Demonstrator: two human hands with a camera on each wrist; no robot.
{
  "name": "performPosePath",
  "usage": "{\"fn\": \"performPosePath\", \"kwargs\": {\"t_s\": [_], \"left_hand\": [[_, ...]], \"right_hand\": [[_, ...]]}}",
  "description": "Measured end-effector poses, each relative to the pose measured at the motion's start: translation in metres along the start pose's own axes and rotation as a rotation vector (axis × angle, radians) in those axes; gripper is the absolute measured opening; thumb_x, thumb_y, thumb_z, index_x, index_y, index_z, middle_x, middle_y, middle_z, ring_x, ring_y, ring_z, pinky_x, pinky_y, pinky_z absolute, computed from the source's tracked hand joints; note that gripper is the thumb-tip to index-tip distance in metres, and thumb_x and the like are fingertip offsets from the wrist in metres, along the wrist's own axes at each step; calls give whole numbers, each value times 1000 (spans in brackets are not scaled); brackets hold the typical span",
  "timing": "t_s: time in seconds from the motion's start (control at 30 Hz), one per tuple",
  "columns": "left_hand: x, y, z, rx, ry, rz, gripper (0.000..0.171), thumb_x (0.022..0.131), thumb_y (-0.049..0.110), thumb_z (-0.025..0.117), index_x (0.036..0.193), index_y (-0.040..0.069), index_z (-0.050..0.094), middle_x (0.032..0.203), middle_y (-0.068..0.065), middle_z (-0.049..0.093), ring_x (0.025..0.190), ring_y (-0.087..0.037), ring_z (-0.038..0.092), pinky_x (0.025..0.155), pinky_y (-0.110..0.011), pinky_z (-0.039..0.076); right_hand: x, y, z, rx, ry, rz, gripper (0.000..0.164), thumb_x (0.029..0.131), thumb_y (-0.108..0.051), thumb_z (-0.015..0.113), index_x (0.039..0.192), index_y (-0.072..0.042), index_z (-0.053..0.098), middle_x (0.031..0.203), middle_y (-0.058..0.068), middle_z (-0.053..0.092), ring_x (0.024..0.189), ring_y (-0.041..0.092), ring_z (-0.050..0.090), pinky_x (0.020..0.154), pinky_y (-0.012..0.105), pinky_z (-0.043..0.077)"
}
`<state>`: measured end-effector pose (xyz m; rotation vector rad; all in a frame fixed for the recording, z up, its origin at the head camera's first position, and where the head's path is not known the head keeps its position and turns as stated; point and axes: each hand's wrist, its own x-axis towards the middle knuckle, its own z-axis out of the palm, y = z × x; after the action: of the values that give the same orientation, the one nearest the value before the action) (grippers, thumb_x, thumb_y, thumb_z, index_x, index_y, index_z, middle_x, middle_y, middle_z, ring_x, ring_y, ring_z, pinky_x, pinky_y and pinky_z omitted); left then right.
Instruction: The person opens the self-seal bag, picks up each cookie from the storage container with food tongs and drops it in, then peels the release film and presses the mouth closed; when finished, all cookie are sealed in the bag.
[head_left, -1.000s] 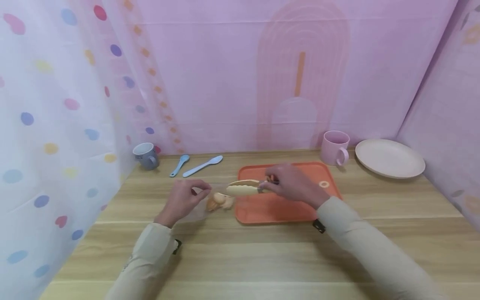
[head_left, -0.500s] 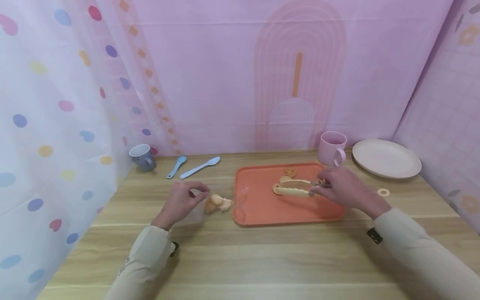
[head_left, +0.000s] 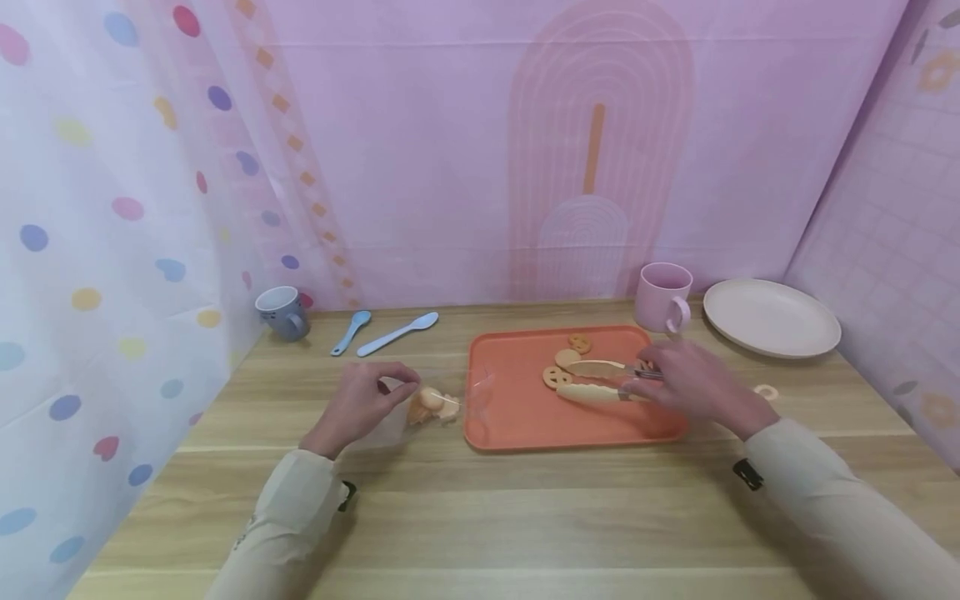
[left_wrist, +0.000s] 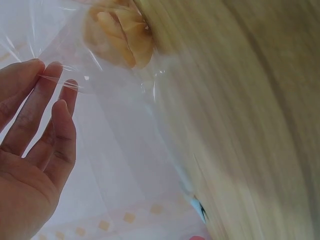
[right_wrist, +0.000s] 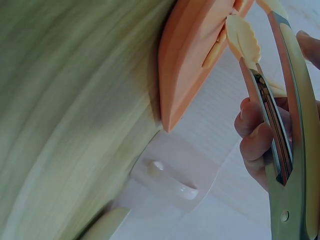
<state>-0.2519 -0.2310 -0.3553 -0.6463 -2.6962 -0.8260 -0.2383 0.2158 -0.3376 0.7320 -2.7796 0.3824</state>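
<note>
In the head view my left hand [head_left: 358,407] pinches the edge of a clear plastic bag [left_wrist: 87,75] between thumb and fingertips. Pale brown cookies [head_left: 431,400] lie bunched inside it, left of the orange tray [head_left: 517,429]. My right hand [head_left: 690,379] grips cream-tipped tongs [head_left: 592,392] over the tray's right half. Their two arms stand apart with nothing between the tips. Just left of those tips lies a round cookie with cut-out holes [head_left: 557,377]. A plain round cookie [head_left: 567,358] and a pretzel-like one [head_left: 579,342] sit behind it.
A ring-shaped cookie [head_left: 766,392] lies on the table right of the tray. At the back stand a pink mug [head_left: 663,297], a cream plate [head_left: 772,318] and a grey-blue cup [head_left: 282,313]. A blue spoon [head_left: 351,333] and a longer light-blue spoon [head_left: 397,335] lie near the cup.
From beside the bag, my right hand has carried the tongs rightward over the tray. Their tips have spread, leaving the holed cookie on the tray. My left hand stays at the bag.
</note>
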Motion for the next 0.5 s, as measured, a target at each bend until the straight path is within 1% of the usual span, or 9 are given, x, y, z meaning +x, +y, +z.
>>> {"fn": "performPosePath", "kwargs": {"t_s": [0.13, 0.27, 0.37, 0.5], "left_hand": [[-1, 0, -1, 1, -4, 5, 7, 91, 10, 73, 95, 9, 79, 95, -5, 79, 85, -18, 72, 67, -22, 55], [-1, -1, -2, 5, -2, 5, 6, 91, 10, 74, 94, 10, 79, 94, -4, 79, 86, -17, 72, 67, -22, 55], [-1, 0, -2, 5, -3, 8, 7, 91, 10, 73, 94, 9, 79, 95, -4, 79, 86, -18, 72, 67, -22, 55], [-2, 0, -3, 10, -6, -1, 7, 91, 10, 73, 94, 9, 79, 95, -5, 79, 87, -18, 72, 67, -23, 55]], "right_hand": [[4, -1, 4, -8, 10, -14, 30, 86, -38, 77, 83, -10, 67, 72, -3, 63, 62, 7, 53, 58, 30, 46], [7, -4, 8, 1, 28, -32, 28, 86, -38, 78, 78, -13, 66, 70, -5, 64, 62, 5, 55, 60, 30, 48], [10, -14, 9, 29, 48, -55, 27, 85, -38, 79, 78, -15, 66, 69, -6, 63, 63, 4, 53, 60, 27, 47], [18, -32, 8, 66, 84, -106, 25, 83, -39, 80, 81, -17, 67, 71, -8, 61, 66, 4, 53, 60, 24, 44]]}}
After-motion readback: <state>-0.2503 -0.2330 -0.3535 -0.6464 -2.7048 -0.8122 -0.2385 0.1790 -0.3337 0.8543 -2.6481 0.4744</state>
